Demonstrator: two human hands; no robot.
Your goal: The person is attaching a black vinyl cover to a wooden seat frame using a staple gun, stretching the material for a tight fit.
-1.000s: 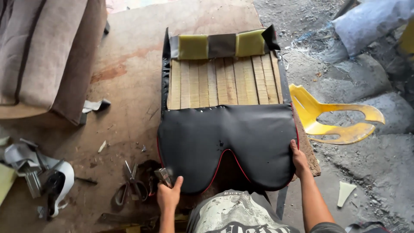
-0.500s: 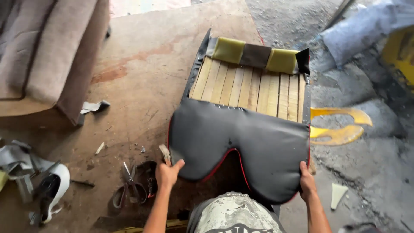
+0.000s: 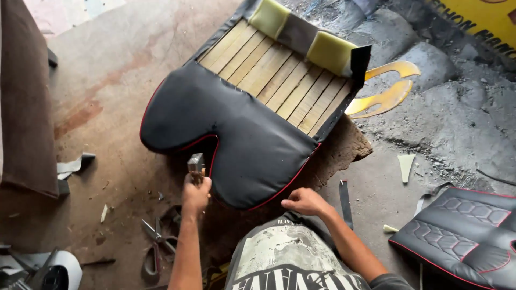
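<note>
The seat base lies upside down on the concrete floor, its wooden slats bare and a black cover with red piping drawn over the near half. The left hand has its fingers clenched around a small metal stapler, whose nose stands at the inner curve of the cover's edge, by the piping. The right hand rests on the near rim of the cover, fingers curled and pressing the material down; whether it pinches the fabric cannot be told. The step in hand looks like fastening the cover's edge to the frame. The next move probably calls for taut fabric and the stapler square against the edge. Scissors lie on the floor near the left forearm, and another quilted black cover sits well apart at the right.
</note>
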